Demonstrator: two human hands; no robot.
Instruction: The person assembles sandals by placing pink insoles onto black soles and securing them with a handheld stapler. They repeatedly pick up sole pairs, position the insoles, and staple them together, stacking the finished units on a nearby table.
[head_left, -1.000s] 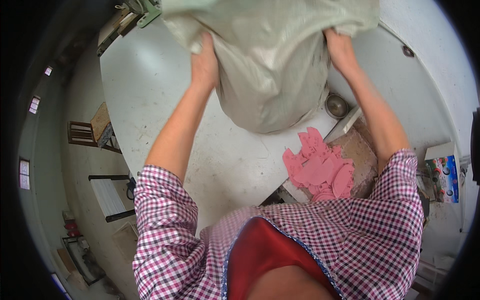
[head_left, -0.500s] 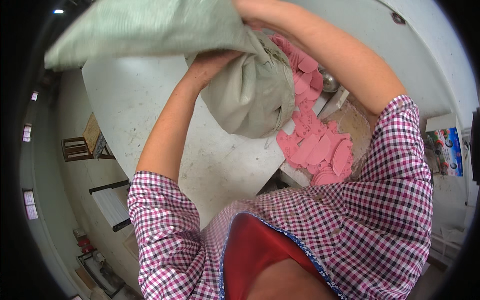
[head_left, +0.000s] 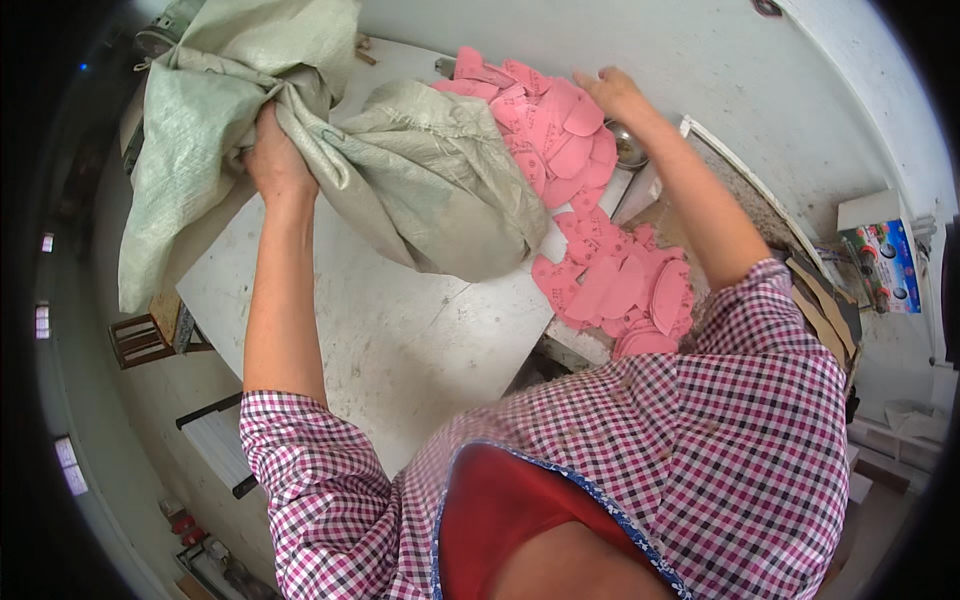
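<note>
A pale green woven sack (head_left: 440,190) lies on the white table (head_left: 400,330), its loose end raised and twisted at the far left. My left hand (head_left: 277,155) is closed round the gathered cloth of the sack. Against the sack's right side rests a heap of flat pink cut-outs (head_left: 570,130), many rounded, some with dark print. More pink cut-outs (head_left: 620,285) lie nearer me at the table's right edge. Over the far right side of the heap, close to the wall, my right hand (head_left: 612,95) is empty, its visible fingers apart.
A round metal bowl (head_left: 628,148) sits beside the heap, under my right forearm. Brown cardboard pieces (head_left: 825,310) and a colourful box (head_left: 885,265) are at the right. Beyond the table's left edge stands a wooden chair (head_left: 150,335). A wall bounds the far right.
My left hand has pulled the sack's loose end left and lower. My right hand has let go of the sack and moved right, above the pink heap, which now shows more.
</note>
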